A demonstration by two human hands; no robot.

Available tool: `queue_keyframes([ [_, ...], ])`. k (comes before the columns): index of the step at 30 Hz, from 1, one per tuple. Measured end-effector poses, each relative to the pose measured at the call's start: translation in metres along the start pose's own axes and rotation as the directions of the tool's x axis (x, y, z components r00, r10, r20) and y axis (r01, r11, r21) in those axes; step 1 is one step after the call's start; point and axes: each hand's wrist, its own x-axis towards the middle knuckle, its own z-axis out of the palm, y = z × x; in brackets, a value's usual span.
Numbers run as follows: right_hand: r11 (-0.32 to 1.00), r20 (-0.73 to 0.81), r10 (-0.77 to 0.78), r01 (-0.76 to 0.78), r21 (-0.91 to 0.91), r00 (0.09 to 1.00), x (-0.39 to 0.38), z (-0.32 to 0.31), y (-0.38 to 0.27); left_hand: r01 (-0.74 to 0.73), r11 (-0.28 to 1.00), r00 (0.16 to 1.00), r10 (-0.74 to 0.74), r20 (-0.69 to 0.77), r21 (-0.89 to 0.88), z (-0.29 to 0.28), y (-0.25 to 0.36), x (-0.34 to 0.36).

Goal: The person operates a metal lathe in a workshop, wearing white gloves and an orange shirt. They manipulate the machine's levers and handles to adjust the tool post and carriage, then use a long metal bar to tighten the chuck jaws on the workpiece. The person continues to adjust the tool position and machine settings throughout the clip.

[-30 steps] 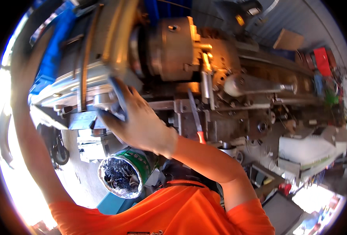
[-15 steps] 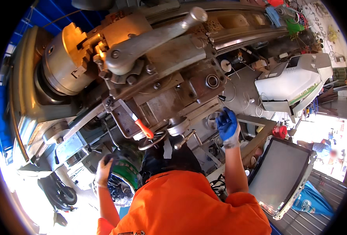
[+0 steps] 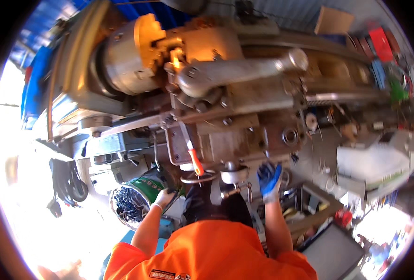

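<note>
In the head view, my left hand, in a pale glove with dark fingers, hangs beside the green bucket of dark shavings; blur hides what, if anything, it holds. My right hand, in a blue-and-white glove, is just below the lathe carriage, its fingers partly curled and apart, holding nothing visible. Between and above my hands are a handwheel, a crank handle and a flat tool with an orange handle. Above these, the lathe chuck sits left of a large lever.
A bright opening lies at left, beside dark wheeled gear. At right are a white machine housing, a metal frame and a dark flat panel. A red item and cardboard sit at the back.
A second ago my right hand reached across left toward the headstock and my left arm was raised; both now hang low at my sides. The view has shifted, and swung again since half a second ago.
</note>
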Motion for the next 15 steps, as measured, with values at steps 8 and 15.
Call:
queue_keyframes([
  [8, 0.955, 0.154, -0.291, 0.276, 0.111, 0.944, -0.007, 0.045, -0.018, 0.05, 0.996, 0.998, -0.053, -0.033, -0.068, 0.037, 0.019, 0.015],
  [15, 0.97, 0.159, -0.213, 0.188, 0.157, 0.964, 0.015, 0.043, -0.03, 0.007, 0.992, 0.998, -0.014, -0.057, -0.125, 0.032, 0.004, 0.009],
])
